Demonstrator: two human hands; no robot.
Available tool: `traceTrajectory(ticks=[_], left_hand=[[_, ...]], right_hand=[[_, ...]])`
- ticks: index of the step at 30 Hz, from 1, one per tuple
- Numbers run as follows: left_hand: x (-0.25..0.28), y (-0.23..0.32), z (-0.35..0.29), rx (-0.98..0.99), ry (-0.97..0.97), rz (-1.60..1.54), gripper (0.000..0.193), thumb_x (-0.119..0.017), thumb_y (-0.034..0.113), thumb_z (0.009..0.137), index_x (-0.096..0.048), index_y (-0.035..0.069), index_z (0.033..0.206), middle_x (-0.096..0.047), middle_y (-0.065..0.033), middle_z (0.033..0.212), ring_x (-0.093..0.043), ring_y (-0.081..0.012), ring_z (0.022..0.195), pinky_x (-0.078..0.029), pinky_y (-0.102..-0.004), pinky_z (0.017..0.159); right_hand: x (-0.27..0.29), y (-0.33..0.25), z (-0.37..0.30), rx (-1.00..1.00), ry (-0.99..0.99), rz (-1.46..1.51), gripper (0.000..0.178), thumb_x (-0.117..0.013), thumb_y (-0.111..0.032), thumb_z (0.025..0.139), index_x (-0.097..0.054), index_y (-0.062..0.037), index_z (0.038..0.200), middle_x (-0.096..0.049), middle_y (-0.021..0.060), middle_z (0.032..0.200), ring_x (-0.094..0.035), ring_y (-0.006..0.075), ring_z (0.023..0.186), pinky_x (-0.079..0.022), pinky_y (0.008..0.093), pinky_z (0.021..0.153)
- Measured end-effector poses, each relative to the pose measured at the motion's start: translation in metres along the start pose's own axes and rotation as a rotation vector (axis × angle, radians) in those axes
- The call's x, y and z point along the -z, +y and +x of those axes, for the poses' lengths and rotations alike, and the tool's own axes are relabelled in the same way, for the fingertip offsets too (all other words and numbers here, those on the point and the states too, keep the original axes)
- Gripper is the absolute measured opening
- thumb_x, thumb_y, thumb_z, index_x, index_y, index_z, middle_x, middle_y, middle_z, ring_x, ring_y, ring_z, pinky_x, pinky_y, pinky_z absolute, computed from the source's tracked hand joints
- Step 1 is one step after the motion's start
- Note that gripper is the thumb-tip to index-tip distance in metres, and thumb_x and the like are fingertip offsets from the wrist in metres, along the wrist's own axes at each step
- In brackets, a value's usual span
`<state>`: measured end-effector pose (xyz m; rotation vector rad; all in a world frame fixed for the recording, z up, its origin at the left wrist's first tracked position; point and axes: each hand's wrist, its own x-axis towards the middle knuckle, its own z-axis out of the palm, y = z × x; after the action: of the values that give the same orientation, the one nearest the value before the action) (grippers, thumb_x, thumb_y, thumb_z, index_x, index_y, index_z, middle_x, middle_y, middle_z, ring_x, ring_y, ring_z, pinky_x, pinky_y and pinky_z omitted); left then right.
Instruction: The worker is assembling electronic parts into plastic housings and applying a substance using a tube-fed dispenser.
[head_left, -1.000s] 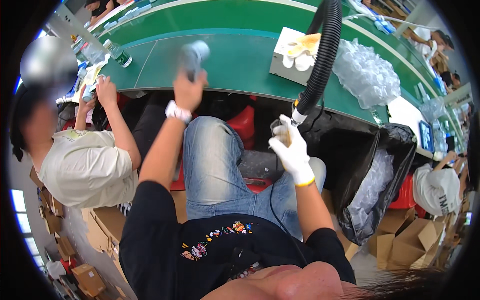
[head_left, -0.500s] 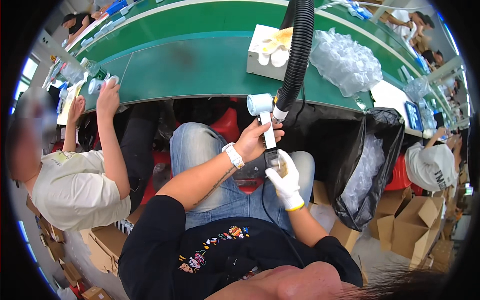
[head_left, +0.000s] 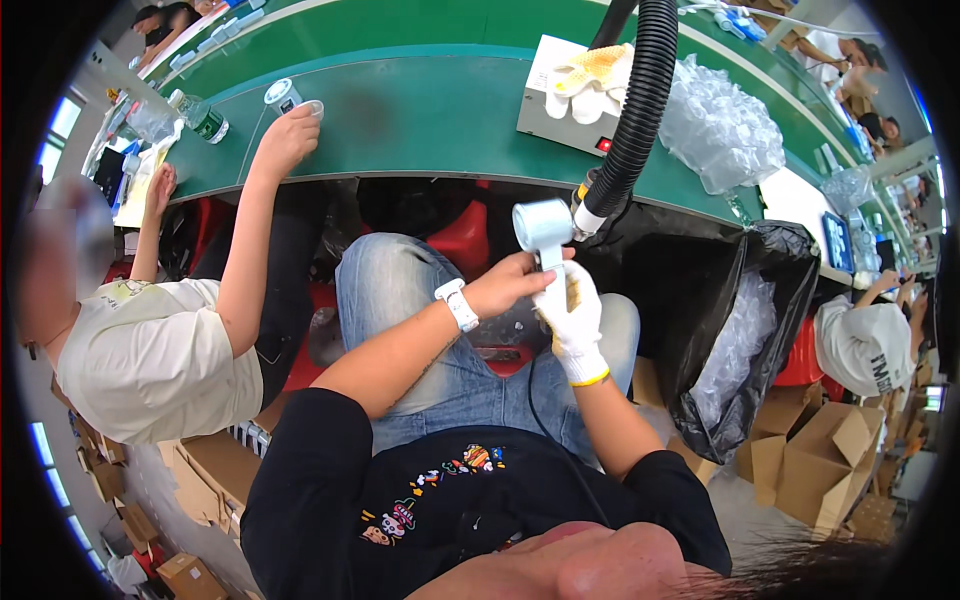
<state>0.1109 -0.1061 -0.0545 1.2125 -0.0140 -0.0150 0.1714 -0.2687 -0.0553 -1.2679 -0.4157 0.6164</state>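
A light-blue handheld device (head_left: pixel 543 226) with a drum-shaped head and a paler, flat handle is held above my lap. My bare left hand (head_left: pixel 512 284), with a white watch at the wrist, is closed on the handle from the left. My right hand (head_left: pixel 577 318), in a white glove, is closed round the lower handle from the right. The fingers hide much of the handle. Just right of the drum-shaped head hangs the metal-tipped end of a black corrugated hose (head_left: pixel 645 110). A thin black cable (head_left: pixel 540 410) runs down from near my hands.
A grey box (head_left: pixel 560 125) with a red switch and a glove on top stands on the green table (head_left: pixel 420 110). Clear plastic bags (head_left: pixel 720 125) lie beside it. A black-lined bin (head_left: pixel 705 370) stands at my right. At left, a co-worker's hand (head_left: pixel 285 145) holds a small round piece.
My gloved right hand has moved up to the handle; the clear piece it held is no longer visible. The device's head has turned. The hose and table appear further right in view.
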Motion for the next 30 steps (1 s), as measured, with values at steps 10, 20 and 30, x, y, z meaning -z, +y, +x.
traceTrajectory(ticks=[10,20,30], left_hand=[[0.009,0.018,-0.010,-0.280,0.554,-0.147,0.059,-0.066,0.032,0.104,-0.038,0.013,0.153,-0.059,-0.0142,0.139,-0.064,-0.0311,0.126,-0.054,-0.0485,0.103],[0.012,0.021,-0.011,-0.207,0.445,-0.423,0.058,-0.070,0.027,0.101,-0.040,0.014,0.149,-0.060,-0.0117,0.139,-0.064,-0.0345,0.124,-0.055,-0.0469,0.100],[0.015,0.076,-0.032,0.169,0.270,-0.217,0.059,-0.078,0.028,0.094,-0.047,0.014,0.143,-0.063,-0.0074,0.128,-0.065,-0.0269,0.116,-0.059,-0.0499,0.093]], right_hand=[[-0.013,0.005,0.002,0.076,-0.080,-0.077,0.053,-0.081,0.000,0.085,-0.057,-0.0032,0.132,-0.067,0.0091,0.121,-0.067,0.0167,0.108,-0.054,0.0334,0.096],[-0.012,-0.034,0.018,-0.374,-0.125,0.441,0.052,-0.063,-0.038,0.102,-0.055,-0.0050,0.141,-0.066,0.0127,0.116,-0.065,0.0212,0.093,-0.053,0.0310,0.079],[0.025,-0.037,0.007,0.429,-0.257,-0.812,0.067,-0.076,-0.036,0.089,-0.055,-0.0054,0.145,-0.068,0.0161,0.112,-0.071,0.0324,0.093,-0.057,0.0438,0.082]])
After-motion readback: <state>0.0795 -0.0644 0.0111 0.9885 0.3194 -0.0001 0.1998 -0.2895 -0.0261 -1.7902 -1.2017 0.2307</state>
